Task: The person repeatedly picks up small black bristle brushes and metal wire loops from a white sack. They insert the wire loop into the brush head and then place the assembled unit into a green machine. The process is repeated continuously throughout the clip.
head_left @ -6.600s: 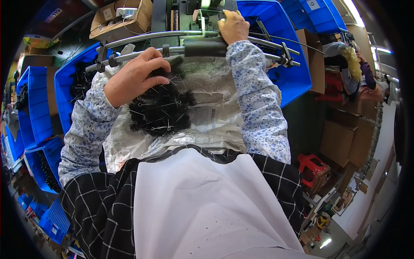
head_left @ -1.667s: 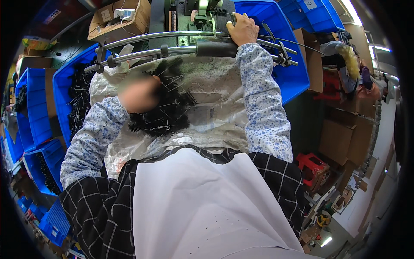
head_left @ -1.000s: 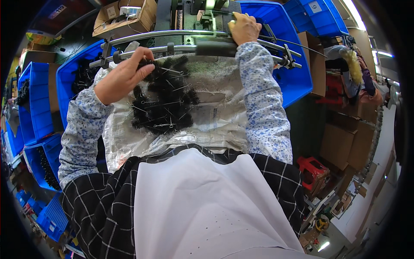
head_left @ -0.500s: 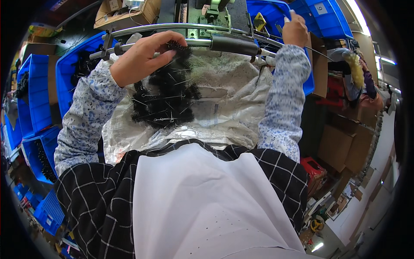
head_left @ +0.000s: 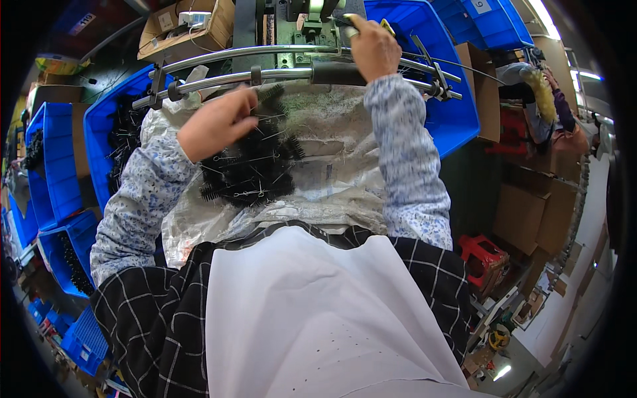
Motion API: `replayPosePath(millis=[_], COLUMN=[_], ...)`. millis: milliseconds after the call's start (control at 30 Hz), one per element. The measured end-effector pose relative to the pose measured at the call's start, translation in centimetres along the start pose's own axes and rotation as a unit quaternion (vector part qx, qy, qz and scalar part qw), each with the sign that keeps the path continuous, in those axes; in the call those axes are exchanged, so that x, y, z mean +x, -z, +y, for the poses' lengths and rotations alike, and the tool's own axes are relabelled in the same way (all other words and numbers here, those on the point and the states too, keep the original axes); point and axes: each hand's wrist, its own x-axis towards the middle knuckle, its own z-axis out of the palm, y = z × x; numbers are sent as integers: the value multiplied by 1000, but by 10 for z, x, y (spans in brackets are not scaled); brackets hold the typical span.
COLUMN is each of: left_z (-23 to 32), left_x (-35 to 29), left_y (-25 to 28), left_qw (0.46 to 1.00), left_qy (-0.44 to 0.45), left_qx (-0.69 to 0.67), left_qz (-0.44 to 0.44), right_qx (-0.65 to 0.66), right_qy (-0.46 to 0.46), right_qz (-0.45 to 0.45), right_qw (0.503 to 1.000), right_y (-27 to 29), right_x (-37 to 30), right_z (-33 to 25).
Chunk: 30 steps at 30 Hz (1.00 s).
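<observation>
On my lap, a pile of small black twisted-wire brushes [head_left: 249, 169] with wire loop ends lies on a whitish plastic sheet [head_left: 338, 159]. My left hand [head_left: 219, 123] hovers over the pile's upper left side, slightly blurred. Its thumb and forefinger are apart, with nothing seen between them. Farther up and to the right, my right hand [head_left: 376, 50] pinches what looks like a small black brush [head_left: 342, 22] at the green metal machine [head_left: 312, 33]. Pale coverings show on that hand's fingertips. The brush's far end is hard to make out.
Two metal rails [head_left: 225, 81], one with a dark sleeve, cross in front of the machine. A blue bin [head_left: 98, 142] of black brushes stands left; another blue bin [head_left: 458, 119] stands right. A cardboard box [head_left: 222, 30] sits far left. Another person [head_left: 564, 119] works at far right.
My right hand has moved left from the right-hand bin to the machine. My left hand has drawn back from the rail, down toward me, its fingers leaving the brush at the pile's top.
</observation>
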Motion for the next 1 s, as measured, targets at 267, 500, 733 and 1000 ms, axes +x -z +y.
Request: replayPosePath(millis=[267,500,733,1000], left_z=[-26,-26,1,6], left_x=[-7,-10,-18,-18], left_y=[-47,-40,-8,12], left_qw=[974,985,997,999], left_qy=[-56,-82,-71,-38], left_qx=[207,141,29,-3], left_qz=[-71,-60,-25,-3], right_qx=[-47,-1,-50,5], right_qy=[-3,15,-1,-37], right_qz=[-11,-26,-31,-10], right_qw=[999,1000,998,999], right_y=[-42,-48,-36,-54], right_x=[22,26,22,12], right_z=[28,32,34,35])
